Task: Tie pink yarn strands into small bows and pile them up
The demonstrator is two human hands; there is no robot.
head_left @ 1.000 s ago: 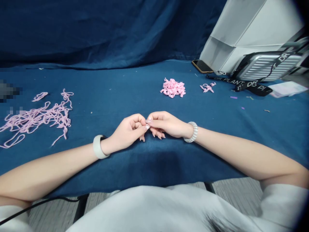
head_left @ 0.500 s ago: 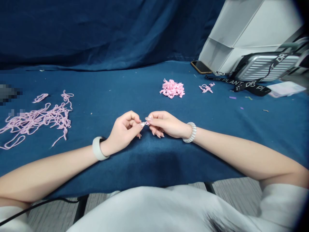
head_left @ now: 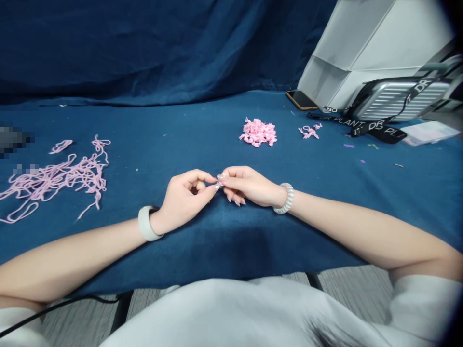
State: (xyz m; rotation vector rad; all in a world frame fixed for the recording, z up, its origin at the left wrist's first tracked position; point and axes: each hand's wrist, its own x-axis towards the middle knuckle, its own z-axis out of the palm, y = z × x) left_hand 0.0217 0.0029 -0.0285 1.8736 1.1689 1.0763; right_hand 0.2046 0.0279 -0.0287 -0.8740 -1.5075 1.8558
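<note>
A tiny bit of pink yarn [head_left: 219, 183] shows between the fingertips of my two hands, mostly hidden by them. My left hand [head_left: 186, 196] pinches it from the left, thumb and index finger meeting at the yarn. From the right, my right hand [head_left: 251, 185] grips it between thumb and index finger, with the other fingers curled below. Both hands are just above the blue cloth, tips touching or nearly so. Beyond them sits a heap of small pink yarn knots [head_left: 258, 132]. A tangle of loose pale pink yarn [head_left: 68, 176] lies to the left.
Some small pink yarn scraps [head_left: 310, 132] lie right of the heap. A phone [head_left: 302, 100], a black lettered strap [head_left: 379, 131], a silver ribbed case [head_left: 392, 99] and a white box [head_left: 331, 72] crowd the back right. Blue cloth [head_left: 173, 130] covers the table.
My left hand's fingertips have shifted slightly right, up against the right ones, and its index finger has straightened. The small pink loop between the hands is now mostly covered.
</note>
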